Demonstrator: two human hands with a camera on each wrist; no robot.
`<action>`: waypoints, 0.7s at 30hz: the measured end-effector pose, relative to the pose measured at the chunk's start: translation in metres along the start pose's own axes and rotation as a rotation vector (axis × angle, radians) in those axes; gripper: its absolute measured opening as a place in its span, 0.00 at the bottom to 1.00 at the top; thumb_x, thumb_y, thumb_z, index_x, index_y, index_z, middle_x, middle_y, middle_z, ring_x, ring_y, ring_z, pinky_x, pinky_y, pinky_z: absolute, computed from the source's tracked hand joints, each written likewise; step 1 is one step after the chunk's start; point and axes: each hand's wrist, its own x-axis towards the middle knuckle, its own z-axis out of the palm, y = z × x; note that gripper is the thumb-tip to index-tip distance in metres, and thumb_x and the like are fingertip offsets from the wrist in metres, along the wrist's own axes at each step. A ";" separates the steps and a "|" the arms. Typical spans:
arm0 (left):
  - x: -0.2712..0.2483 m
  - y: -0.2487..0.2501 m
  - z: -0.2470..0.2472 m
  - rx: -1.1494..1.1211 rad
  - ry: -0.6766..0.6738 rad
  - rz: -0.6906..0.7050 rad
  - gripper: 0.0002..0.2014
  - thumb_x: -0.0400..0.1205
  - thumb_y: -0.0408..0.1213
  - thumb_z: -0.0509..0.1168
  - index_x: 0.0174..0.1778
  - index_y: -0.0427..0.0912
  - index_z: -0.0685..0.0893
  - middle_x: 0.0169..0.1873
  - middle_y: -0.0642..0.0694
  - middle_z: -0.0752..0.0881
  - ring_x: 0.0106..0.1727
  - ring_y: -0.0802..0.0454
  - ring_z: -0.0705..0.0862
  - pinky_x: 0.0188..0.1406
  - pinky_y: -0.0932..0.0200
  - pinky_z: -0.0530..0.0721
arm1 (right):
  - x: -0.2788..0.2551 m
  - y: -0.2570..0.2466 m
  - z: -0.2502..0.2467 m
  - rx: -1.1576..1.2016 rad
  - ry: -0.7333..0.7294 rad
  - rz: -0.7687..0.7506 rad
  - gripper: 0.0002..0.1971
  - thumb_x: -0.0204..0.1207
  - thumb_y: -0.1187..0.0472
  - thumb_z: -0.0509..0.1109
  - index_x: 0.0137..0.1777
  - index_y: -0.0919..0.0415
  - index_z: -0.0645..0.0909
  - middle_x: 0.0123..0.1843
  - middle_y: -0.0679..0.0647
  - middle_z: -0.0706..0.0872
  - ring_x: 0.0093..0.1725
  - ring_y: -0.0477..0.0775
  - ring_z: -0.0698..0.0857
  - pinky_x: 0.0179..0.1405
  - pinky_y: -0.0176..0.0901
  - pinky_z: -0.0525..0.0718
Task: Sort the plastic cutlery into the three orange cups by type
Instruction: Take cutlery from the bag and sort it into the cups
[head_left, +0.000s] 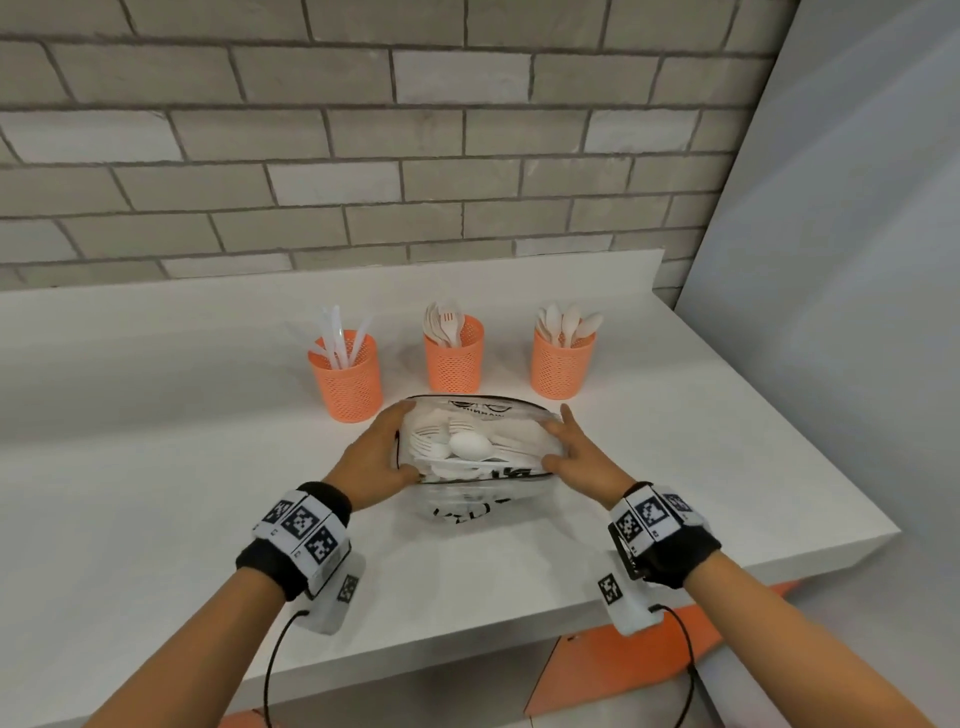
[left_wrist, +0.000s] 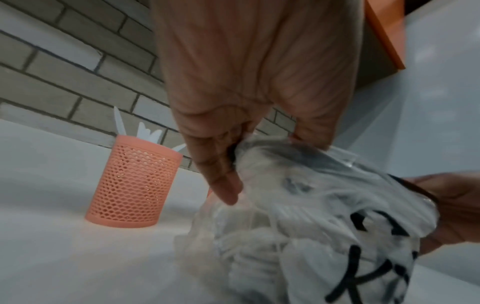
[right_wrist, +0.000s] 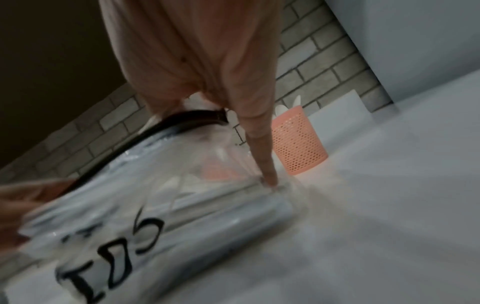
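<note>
Three orange perforated plastic cups are standing upright in a row across the frame's middle: the left cup (head_left: 346, 378) holding white knives, the centre cup (head_left: 453, 355) forks, the right cup (head_left: 562, 365) spoons. Below them, mixed white plastic cutlery (head_left: 470, 447) is lying inside a clear plastic bag (head_left: 475, 506).

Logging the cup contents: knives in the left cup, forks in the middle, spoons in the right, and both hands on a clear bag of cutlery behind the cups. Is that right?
One slip: the bag lies in front of the cups, nearer the person, not behind them; the head view shows it. Knives in the left cup, forks in the middle cup, spoons in the right cup, and the left hand and right hand holding the bag all stand.
</note>
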 end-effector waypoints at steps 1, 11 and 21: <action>-0.001 -0.001 -0.001 -0.030 0.006 0.006 0.41 0.73 0.28 0.71 0.79 0.43 0.57 0.77 0.47 0.65 0.70 0.55 0.68 0.70 0.63 0.66 | -0.001 0.002 0.000 0.014 0.016 -0.014 0.32 0.77 0.74 0.60 0.80 0.57 0.58 0.84 0.59 0.39 0.83 0.54 0.36 0.79 0.42 0.48; 0.001 -0.007 0.009 -0.051 -0.147 -0.131 0.54 0.57 0.46 0.73 0.79 0.46 0.54 0.71 0.48 0.70 0.72 0.49 0.70 0.69 0.60 0.70 | -0.001 0.003 0.002 -0.710 -0.026 0.050 0.38 0.69 0.49 0.74 0.79 0.49 0.63 0.84 0.64 0.48 0.83 0.63 0.50 0.80 0.60 0.56; 0.012 -0.003 0.008 0.022 -0.151 -0.188 0.48 0.68 0.30 0.75 0.79 0.42 0.54 0.71 0.40 0.71 0.71 0.44 0.71 0.70 0.52 0.74 | 0.003 -0.021 0.044 -1.055 0.083 -0.198 0.22 0.71 0.64 0.73 0.64 0.70 0.76 0.63 0.65 0.77 0.61 0.63 0.79 0.58 0.48 0.78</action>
